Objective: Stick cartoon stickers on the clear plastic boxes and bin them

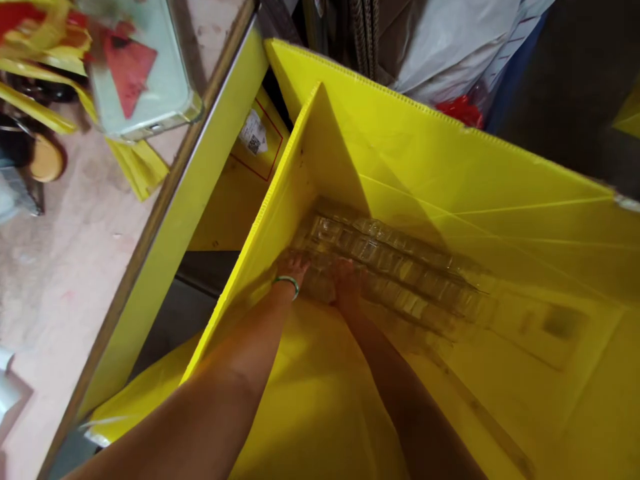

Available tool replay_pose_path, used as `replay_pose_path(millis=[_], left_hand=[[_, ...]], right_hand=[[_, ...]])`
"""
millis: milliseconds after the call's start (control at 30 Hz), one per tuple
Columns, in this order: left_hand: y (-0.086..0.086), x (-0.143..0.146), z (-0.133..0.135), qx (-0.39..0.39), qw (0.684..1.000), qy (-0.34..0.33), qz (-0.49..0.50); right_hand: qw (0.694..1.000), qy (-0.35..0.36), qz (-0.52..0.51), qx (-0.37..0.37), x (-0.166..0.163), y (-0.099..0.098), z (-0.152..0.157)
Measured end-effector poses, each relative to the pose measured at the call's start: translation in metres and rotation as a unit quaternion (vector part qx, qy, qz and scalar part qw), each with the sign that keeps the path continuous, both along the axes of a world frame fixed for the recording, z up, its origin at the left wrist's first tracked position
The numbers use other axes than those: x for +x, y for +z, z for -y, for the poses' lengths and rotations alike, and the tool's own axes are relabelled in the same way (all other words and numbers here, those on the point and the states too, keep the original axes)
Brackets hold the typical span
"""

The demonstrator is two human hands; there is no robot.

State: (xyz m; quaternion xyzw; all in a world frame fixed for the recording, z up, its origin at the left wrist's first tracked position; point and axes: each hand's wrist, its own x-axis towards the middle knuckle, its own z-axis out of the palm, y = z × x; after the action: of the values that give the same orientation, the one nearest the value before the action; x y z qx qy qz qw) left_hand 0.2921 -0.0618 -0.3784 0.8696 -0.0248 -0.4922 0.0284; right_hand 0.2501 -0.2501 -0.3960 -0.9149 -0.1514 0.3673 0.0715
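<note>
Both my arms reach deep into a tall yellow corrugated plastic box (450,160). At its bottom lies a clear plastic blister tray (400,267) with rows of small pockets, seemingly a stack of them. My left hand (294,267), a green band on its wrist, rests on the near left end of the tray by the box wall. My right hand (344,280) presses on the tray just beside it. The fingers of both hands are blurred and partly hidden against the clear plastic, so I cannot tell their grip.
A worktable (75,253) with a yellow front edge stands to the left, carrying a pale green case (143,67) with a red diamond label and yellow strips. A second yellow box with a label (253,133) sits under it. Grey bags (450,40) lie behind the box.
</note>
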Motion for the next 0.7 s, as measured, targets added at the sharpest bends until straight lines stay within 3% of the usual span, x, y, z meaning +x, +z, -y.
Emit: replay_pose_path(millis=[133, 300, 433, 533, 633, 700], left_hand=[[-0.014, 0.003, 0.004, 0.01, 1.0, 0.008, -0.006], [-0.009, 0.005, 0.007, 0.009, 1.0, -0.002, -0.011], [0.013, 0.011, 0.01, -0.009, 1.0, -0.014, 0.002], [0.034, 0.023, 0.025, -0.043, 0.999, -0.019, 0.009], [0.061, 0.044, 0.055, -0.085, 0.996, -0.012, 0.02], [0.09, 0.058, 0.081, -0.114, 0.993, 0.005, 0.037]], right_hand=[[0.999, -0.018, -0.01, -0.045, 0.004, -0.011, 0.024], [0.998, -0.036, -0.033, -0.047, -0.004, -0.015, 0.01], [0.997, -0.061, -0.032, -0.046, -0.014, -0.006, 0.001], [0.995, -0.083, -0.013, -0.052, -0.013, 0.01, 0.016], [0.993, -0.099, 0.018, -0.063, -0.004, 0.041, 0.049], [0.991, -0.105, 0.044, -0.069, 0.004, 0.072, 0.072]])
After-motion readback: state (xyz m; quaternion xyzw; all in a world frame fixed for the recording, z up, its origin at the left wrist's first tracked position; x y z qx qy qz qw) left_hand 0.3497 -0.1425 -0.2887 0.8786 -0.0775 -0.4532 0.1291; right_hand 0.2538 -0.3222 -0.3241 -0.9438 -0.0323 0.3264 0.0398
